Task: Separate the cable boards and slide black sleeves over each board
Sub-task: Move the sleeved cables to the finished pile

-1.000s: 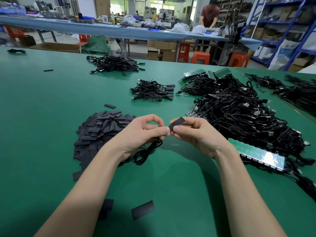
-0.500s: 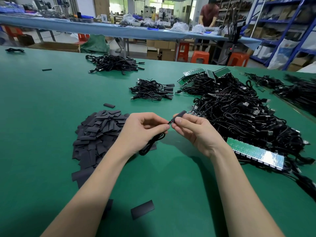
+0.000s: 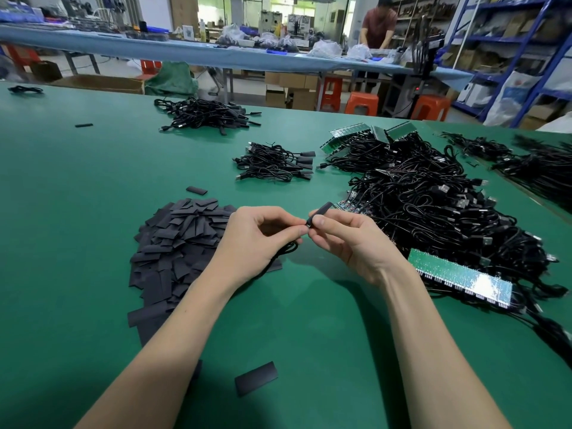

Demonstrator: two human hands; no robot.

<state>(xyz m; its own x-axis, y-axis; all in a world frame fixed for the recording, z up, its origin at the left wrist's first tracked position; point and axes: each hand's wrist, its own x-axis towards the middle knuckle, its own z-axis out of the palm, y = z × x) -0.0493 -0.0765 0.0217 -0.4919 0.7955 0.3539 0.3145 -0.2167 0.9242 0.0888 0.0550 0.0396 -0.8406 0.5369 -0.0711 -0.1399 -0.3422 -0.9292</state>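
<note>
Head view: we hold our work above the green surface (image 3: 77, 243).
Right hand (image 3: 353, 239): pinches the black sleeve (image 3: 320, 212).
Left hand (image 3: 257, 239): pinches the cable (image 3: 286, 250) at the sleeve's mouth.
Sleeve pile (image 3: 182, 243): just left.

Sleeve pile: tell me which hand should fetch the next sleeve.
Left. The left hand hovers right beside the sleeve pile, while the right hand pinches the current sleeve on the cable-heap side.

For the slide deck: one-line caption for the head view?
Left hand and right hand work a black sleeve over a cable end, above a green table.
</note>
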